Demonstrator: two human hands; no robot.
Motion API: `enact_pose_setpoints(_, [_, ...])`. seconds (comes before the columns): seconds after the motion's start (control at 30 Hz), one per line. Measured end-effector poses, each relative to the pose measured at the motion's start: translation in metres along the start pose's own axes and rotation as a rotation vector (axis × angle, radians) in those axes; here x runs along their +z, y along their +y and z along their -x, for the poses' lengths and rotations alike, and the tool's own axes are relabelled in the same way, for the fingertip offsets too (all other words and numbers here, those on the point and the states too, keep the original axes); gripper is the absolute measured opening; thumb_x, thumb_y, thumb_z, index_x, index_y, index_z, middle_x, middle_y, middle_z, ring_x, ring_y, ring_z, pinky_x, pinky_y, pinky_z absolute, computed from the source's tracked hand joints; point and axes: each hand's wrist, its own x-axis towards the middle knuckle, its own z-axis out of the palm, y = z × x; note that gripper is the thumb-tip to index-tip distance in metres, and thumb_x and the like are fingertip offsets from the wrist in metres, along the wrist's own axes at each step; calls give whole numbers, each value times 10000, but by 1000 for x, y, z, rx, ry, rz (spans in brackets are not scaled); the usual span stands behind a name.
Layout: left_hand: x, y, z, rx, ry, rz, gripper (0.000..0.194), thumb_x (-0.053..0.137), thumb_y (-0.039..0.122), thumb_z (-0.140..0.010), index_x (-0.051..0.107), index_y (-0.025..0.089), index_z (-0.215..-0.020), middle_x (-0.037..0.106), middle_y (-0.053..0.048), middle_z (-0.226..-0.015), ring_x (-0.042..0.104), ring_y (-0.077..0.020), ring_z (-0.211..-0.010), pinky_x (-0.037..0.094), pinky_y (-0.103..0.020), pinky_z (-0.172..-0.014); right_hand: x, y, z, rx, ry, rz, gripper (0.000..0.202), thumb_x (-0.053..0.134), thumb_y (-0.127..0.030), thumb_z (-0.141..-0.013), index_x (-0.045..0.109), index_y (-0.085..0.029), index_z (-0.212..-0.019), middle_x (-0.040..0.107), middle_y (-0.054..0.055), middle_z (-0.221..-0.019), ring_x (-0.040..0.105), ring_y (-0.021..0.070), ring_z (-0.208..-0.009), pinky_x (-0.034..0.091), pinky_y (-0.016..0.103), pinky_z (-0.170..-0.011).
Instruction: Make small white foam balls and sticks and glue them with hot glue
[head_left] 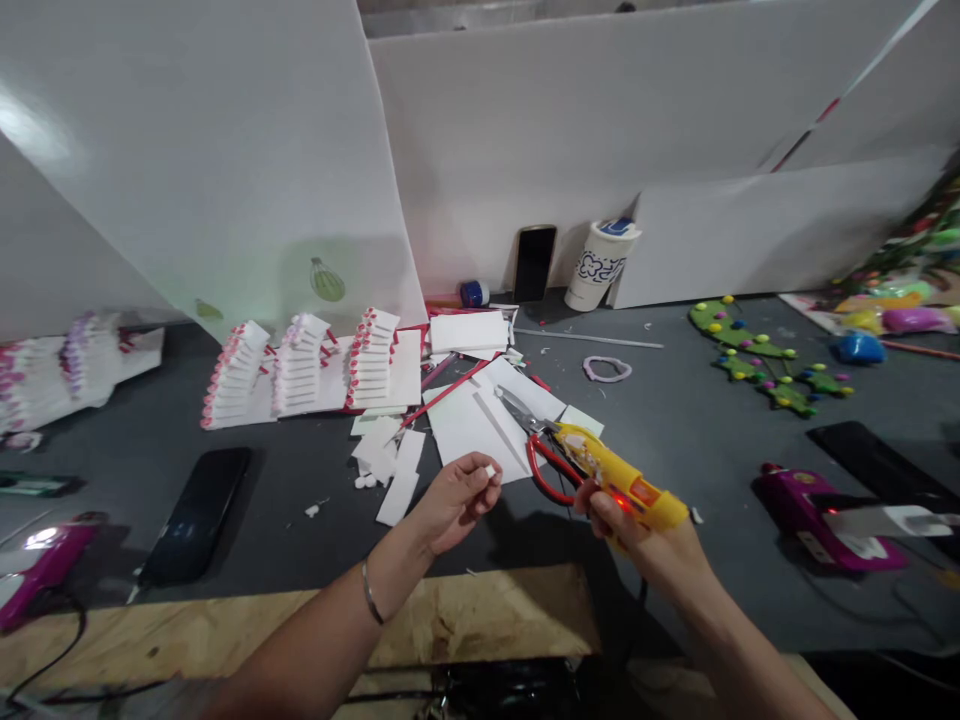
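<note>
My left hand (456,500) pinches a tiny white foam piece (490,470) between thumb and fingertips, held above the grey table. My right hand (637,535) grips a yellow glue gun (619,480) with its red light on, the nozzle pointing up-left toward the foam piece. Just behind the gun lie red-handled scissors (536,440) on white foam sheets (472,420). Cut white strips and small bits (390,460) lie to the left of my left hand.
Rows of white strips with pink tips (300,365) stand at the left. A black phone (196,512) lies front left, magenta glue guns at the far left (45,560) and right (817,515). A paper cup (600,262), an upright phone (534,262), green felt cacti (757,355), white partition boards behind.
</note>
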Motion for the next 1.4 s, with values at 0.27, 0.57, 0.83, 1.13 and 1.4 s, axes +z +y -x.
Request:
enact_pose_setpoints(0.27, [6,2,3,-24,54,-34,394,898,316,-510,720,101,-787,618,-26,-704,477,-28,-521,295,-143,-431,-1,-2,5,-51,-75,28,380,604,-540,-755,654,-169,-693,613,26,-568,516,120,-458,410,231,-439])
enact_pose_setpoints(0.57, [7,7,3,-8,108,-65,436,905,299,-486,764,126,-861,654,-35,-709,529,-47,-561,352,-149,-476,-1,-15,16,-290,-355,56,484,507,-613,-839,641,-171,-696,622,43,-594,542,133,-519,436,231,-485])
enact_pose_setpoints(0.83, [7,3,3,0,93,-133,462,900,309,-493,766,133,-898,642,-23,-667,544,-66,-581,369,-162,-494,3,0,17,-204,-409,69,446,530,-569,-843,656,-156,-735,633,48,-639,537,135,-546,431,229,-495])
enact_pose_setpoints(1.13, [9,3,5,23,42,-158,446,887,348,-518,769,138,-892,624,-16,-619,511,-67,-567,372,-175,-502,4,-3,17,-218,-370,108,457,531,-579,-832,664,-158,-716,642,43,-623,552,135,-538,440,224,-494])
enact_pose_setpoints(1.4, [10,3,5,29,54,-160,450,885,341,-523,765,121,-897,613,-17,-614,479,-64,-541,374,-189,-500,4,-1,16,-178,-368,140,441,530,-556,-829,659,-155,-697,634,55,-621,554,153,-541,447,250,-496])
